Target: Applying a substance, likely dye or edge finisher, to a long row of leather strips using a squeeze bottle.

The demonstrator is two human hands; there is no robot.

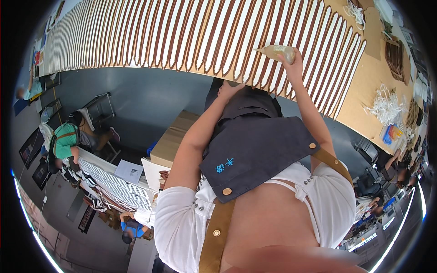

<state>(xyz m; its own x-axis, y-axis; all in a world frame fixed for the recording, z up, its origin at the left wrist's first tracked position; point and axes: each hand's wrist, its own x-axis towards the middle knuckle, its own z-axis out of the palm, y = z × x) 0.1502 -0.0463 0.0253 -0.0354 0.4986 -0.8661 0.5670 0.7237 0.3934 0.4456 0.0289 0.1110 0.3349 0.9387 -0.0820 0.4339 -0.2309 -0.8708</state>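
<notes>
My right hand (291,61) is closed around a translucent squeeze bottle (276,52) with a thin nozzle pointing left, held over long brown strips (284,32) with pointed ends, laid side by side with white between them on a tan board (359,91). My left hand (229,90) is at the board's near edge, fingers curled and partly hidden; what they grip, if anything, I cannot make out. A dark apron (250,150) with tan straps hangs below it.
White cord bundles (382,104) and brown pieces (393,59) lie at the right. At the lower left are a cardboard box (175,134), a bench with white strips (114,186), and people in green (63,141) and blue (132,227). More people work at the far right.
</notes>
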